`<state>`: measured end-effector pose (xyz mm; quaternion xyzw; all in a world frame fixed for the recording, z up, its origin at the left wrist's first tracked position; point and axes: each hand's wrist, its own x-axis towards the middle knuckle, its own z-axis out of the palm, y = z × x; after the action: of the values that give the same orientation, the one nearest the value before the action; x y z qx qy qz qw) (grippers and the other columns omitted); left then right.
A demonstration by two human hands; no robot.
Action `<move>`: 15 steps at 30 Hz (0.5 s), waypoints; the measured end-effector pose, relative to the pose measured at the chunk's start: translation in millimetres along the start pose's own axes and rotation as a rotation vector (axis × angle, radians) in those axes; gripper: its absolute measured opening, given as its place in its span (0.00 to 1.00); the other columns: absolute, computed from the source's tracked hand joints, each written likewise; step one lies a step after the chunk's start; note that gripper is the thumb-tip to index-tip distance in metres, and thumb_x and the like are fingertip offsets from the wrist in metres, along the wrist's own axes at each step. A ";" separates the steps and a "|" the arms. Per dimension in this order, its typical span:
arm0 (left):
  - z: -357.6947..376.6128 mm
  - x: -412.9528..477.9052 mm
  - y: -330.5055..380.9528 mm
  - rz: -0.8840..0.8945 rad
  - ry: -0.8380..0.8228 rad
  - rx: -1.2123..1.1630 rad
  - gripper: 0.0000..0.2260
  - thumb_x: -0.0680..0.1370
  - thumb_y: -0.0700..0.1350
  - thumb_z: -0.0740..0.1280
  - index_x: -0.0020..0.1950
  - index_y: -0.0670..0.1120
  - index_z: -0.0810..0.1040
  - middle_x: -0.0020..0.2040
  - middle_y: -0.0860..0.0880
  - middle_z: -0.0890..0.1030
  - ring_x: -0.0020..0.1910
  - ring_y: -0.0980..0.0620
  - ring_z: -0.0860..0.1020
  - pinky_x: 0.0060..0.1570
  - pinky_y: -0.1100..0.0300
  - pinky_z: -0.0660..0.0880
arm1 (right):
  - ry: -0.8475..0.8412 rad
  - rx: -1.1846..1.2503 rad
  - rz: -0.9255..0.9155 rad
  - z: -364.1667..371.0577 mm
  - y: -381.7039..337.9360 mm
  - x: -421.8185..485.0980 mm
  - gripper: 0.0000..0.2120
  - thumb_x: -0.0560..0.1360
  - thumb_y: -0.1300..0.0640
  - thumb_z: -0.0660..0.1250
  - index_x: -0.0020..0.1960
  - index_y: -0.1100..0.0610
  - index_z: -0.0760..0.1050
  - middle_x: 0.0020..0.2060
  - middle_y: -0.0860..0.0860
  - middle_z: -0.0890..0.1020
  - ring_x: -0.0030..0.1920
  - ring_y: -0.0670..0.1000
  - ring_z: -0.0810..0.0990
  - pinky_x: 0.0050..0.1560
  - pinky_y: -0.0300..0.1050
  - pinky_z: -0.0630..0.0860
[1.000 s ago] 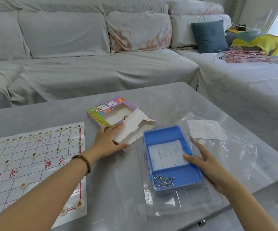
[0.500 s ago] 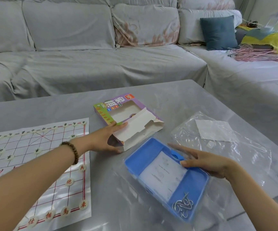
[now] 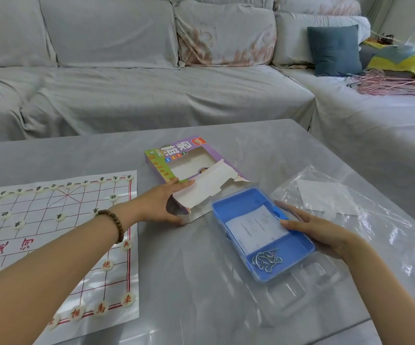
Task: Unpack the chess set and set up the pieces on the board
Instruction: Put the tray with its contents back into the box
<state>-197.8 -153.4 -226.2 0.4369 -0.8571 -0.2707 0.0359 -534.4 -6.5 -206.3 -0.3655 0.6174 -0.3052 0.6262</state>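
Pieces [image 3: 59, 216] sit in ranks on the board [image 3: 34, 202] at the left of the worktop [image 3: 176, 282], so setup looks about finished, while your left grip [image 3: 159, 205] clasps the open box [image 3: 174, 155] and your right grip [image 3: 321, 232] pinches the blue tray [image 3: 246, 202].

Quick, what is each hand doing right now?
Left hand: grips the open end of the chess box.
Right hand: holds the blue tray by its rim.

Grey corner sofa [image 3: 151, 95] (teal cushion [image 3: 334, 49]) — grey table [image 3: 288, 145], daylight.
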 end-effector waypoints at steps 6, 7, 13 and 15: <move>3.7 -1.0 2.5 -0.030 0.033 -0.084 0.42 0.67 0.57 0.74 0.73 0.64 0.52 0.77 0.51 0.52 0.74 0.51 0.56 0.69 0.59 0.58 | 0.013 -0.052 0.000 8.0 -3.7 -4.3 0.29 0.70 0.54 0.70 0.66 0.37 0.65 0.59 0.51 0.77 0.50 0.55 0.83 0.42 0.48 0.81; 3.7 -1.4 4.4 -0.056 0.027 -0.130 0.40 0.68 0.58 0.73 0.73 0.65 0.53 0.77 0.51 0.51 0.74 0.50 0.56 0.70 0.57 0.58 | 0.006 -0.069 0.001 10.8 -4.2 -4.7 0.28 0.71 0.54 0.70 0.67 0.38 0.64 0.59 0.52 0.77 0.49 0.54 0.83 0.42 0.48 0.81; 11.4 -0.2 26.1 -0.158 0.260 -0.465 0.21 0.75 0.57 0.65 0.67 0.57 0.70 0.66 0.58 0.64 0.65 0.53 0.66 0.55 0.69 0.67 | 0.011 -0.196 0.016 41.3 -1.9 0.1 0.29 0.73 0.49 0.68 0.70 0.37 0.59 0.57 0.49 0.78 0.50 0.51 0.82 0.43 0.44 0.80; 20.2 1.0 31.7 -0.163 0.422 -0.464 0.17 0.74 0.56 0.67 0.63 0.57 0.73 0.63 0.57 0.67 0.63 0.53 0.69 0.54 0.64 0.68 | 0.038 -0.333 -0.015 51.3 -3.0 0.5 0.29 0.74 0.46 0.65 0.71 0.38 0.56 0.54 0.46 0.78 0.49 0.48 0.81 0.39 0.39 0.79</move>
<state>-227.5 -130.5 -227.8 0.5307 -0.7082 -0.3645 0.2896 -483.1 -4.4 -205.6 -0.4631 0.6684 -0.2102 0.5427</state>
